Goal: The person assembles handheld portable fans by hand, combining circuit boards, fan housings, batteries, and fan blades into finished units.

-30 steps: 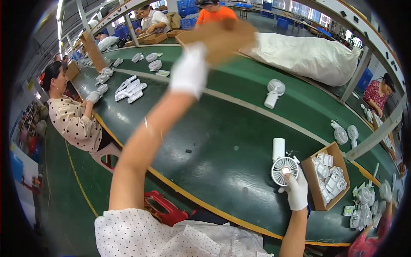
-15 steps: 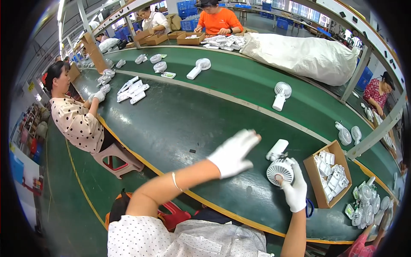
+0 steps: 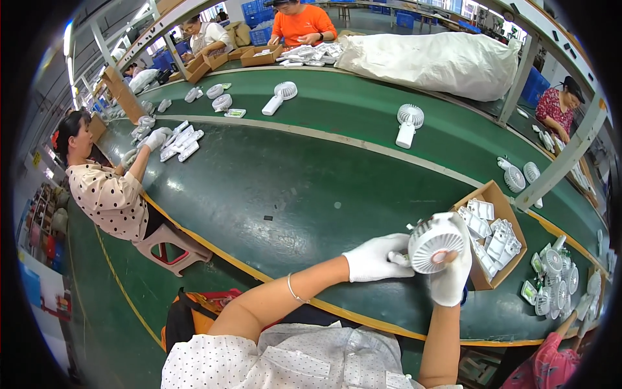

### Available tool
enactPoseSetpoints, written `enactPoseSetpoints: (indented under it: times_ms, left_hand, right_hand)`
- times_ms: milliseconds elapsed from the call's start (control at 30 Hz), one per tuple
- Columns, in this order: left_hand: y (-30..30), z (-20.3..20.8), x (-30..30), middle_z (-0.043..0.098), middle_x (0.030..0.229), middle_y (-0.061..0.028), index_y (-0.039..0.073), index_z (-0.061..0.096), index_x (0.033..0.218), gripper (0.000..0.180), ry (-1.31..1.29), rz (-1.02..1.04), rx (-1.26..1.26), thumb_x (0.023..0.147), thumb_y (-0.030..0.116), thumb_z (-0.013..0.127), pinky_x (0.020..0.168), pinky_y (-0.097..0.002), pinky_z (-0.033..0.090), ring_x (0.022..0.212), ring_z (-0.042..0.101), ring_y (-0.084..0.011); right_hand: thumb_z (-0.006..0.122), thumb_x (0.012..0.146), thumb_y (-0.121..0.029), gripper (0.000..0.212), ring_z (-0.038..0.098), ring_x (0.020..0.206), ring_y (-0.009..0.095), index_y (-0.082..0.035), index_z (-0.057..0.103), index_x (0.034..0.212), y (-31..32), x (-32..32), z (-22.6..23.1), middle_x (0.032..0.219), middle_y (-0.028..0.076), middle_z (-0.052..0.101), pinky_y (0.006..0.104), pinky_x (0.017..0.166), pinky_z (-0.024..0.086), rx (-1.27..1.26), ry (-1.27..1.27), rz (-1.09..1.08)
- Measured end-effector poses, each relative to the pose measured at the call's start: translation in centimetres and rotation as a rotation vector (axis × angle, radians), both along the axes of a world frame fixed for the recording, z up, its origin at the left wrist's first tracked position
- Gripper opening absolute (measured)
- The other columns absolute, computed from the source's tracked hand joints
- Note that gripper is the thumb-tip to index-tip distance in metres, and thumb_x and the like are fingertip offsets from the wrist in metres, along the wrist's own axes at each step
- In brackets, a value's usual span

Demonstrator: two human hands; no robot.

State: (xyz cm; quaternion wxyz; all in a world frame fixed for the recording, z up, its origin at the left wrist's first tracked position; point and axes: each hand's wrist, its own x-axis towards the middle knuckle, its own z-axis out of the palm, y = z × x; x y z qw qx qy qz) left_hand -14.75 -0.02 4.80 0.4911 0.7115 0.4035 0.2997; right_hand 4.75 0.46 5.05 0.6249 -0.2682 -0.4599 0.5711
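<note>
I hold a white handheld fan (image 3: 433, 249) up in front of me, its round slatted grille toward me. My right hand (image 3: 451, 275), in a white glove, is closed round the right side of the fan head, with a fingertip against the pinkish centre. On the other side, my gloved left hand (image 3: 379, 257) is closed at the fan's lower left. A small pale piece (image 3: 400, 259) shows at its fingers; the glove hides most of the handle. Just right of the fan stands a cardboard box (image 3: 520, 259) of white plastic shells (image 3: 500, 243).
A pile of fans (image 3: 554, 279) lies at right, by another person's gloved hands. More fans (image 3: 409, 123) rest on the green conveyor (image 3: 337, 107). At left, a co-worker (image 3: 107, 188) sits near white handle shells (image 3: 183, 142). A big white sack (image 3: 431, 61) lies beyond.
My left hand has come down and right to the fan, and closed there. The fan is raised nearer. The white handle no longer shows on the table. The whole view has shifted slightly.
</note>
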Motion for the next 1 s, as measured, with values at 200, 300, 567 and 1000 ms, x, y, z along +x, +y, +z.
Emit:
enactPoseSetpoints:
  times_ms: [200, 300, 567, 1000]
  left_hand:
    - [1.0, -2.6, -0.1, 0.06, 0.111, -0.0115, -0.001, 0.049, 0.129, 0.048, -0.938, 0.016, -0.771, 0.098, 0.033, 0.061, 0.081, -0.0467, 0.06, 0.094, 0.067, -0.0239]
    - [1.2, -3.5, 0.1, 0.054, 0.122, -0.0131, 0.002, 0.037, 0.138, 0.064, -0.645, 0.051, -0.211, 0.093, 0.035, 0.068, 0.09, -0.0385, 0.055, 0.107, 0.06, -0.0214]
    - [-1.1, -4.2, 0.2, 0.06, 0.094, -0.0061, 0.005, 0.035, 0.146, 0.068, -0.871, 0.104, -0.479, 0.097, 0.043, 0.063, 0.069, -0.0335, 0.055, 0.074, 0.063, -0.0175]
    - [-0.8, -2.3, -1.3, 0.066, 0.107, -0.0075, -0.001, 0.057, 0.123, 0.035, -0.351, 0.285, -0.265, 0.096, 0.021, 0.057, 0.088, -0.0271, 0.049, 0.097, 0.061, -0.0114]
  right_hand:
    - [0.075, 0.086, -0.043, 0.076, 0.059, 0.116, 0.022, 0.001, 0.045, 0.14, 1.1, 0.3, -0.1, 0.126, 0.01, 0.058, 0.0366, 0.098, 0.048, -0.18, 0.235, -0.045]
    - [0.069, 0.09, -0.031, 0.068, 0.057, 0.118, 0.02, 0.007, 0.045, 0.141, 1.2, -0.2, 0.2, 0.13, 0.014, 0.057, 0.0326, 0.102, 0.043, -0.028, -0.196, -0.126]
    - [0.062, 0.096, -0.044, 0.066, 0.059, 0.117, 0.02, 0.002, 0.046, 0.14, 1.3, 0.6, -1.6, 0.13, 0.012, 0.059, 0.0355, 0.102, 0.045, -0.119, -0.068, -0.072]
    - [0.049, 0.089, -0.073, 0.085, 0.07, 0.083, 0.027, 0.009, 0.069, 0.09, -0.3, -1.5, -0.1, 0.092, 0.019, 0.07, 0.0355, 0.075, 0.056, 0.22, -0.618, 0.256]
